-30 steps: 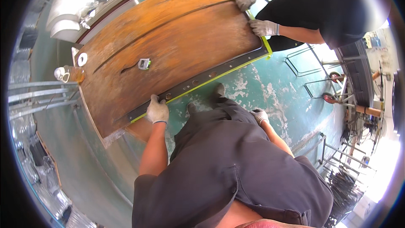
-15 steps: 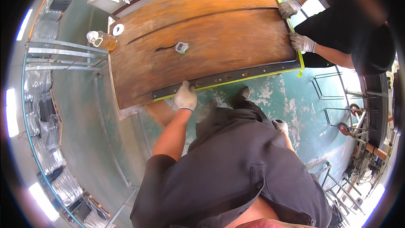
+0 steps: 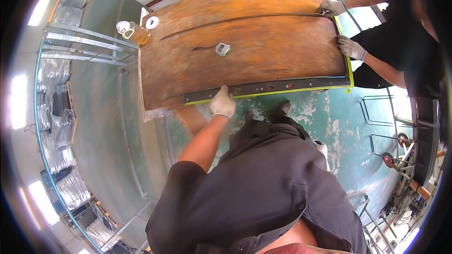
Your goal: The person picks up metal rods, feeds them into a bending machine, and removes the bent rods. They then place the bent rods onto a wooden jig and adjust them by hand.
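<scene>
My left hand (image 3: 222,102), in a white glove, grips the near edge of a long dark strip with holes (image 3: 254,88), close to its left end. Yellow-green tape runs along this strip's outer edge. The strip lies along the near side of a brown wooden tabletop (image 3: 179,66). At my right side, my right hand (image 3: 322,148) hangs low, mostly hidden by my body; its fingers do not show. A small tape measure (image 3: 222,49) rests in the middle of the tabletop.
Across the right end stands a co-worker, whose gloved hands (image 3: 351,48) are on the taped edge there. A bottle of amber liquid (image 3: 135,33) and a white roll (image 3: 152,22) sit at the far left corner. Metal rails (image 3: 84,42) stand left; wheeled frames (image 3: 391,160) right.
The view has shifted, so the table sits further right. My left hand stays on the strip. My right hand is now more hidden behind my body. The co-worker's far hand has moved slightly inward.
</scene>
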`<action>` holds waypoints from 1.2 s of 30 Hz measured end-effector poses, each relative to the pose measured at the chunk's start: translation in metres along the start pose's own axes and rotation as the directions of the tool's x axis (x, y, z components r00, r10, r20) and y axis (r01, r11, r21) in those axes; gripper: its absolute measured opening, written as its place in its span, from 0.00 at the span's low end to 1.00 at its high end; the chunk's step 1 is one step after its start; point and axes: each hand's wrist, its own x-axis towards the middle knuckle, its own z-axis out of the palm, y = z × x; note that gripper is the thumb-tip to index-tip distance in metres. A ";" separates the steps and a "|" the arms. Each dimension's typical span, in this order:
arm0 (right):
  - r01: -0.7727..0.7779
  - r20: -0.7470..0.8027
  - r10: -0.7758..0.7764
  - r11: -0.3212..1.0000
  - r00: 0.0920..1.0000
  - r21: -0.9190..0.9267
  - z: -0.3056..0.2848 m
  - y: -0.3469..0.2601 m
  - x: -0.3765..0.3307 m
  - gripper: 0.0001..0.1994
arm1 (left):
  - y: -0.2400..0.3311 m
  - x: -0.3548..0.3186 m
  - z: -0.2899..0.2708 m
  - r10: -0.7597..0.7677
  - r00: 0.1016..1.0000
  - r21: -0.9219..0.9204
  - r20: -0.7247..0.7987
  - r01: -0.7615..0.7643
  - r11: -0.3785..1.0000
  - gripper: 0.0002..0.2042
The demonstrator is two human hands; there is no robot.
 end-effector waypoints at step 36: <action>-0.230 -0.096 0.251 0.954 0.963 0.190 -0.010 -0.064 -0.049 0.20 | -0.002 -0.002 0.013 0.037 0.995 0.004 -0.091 -0.036 0.999 0.13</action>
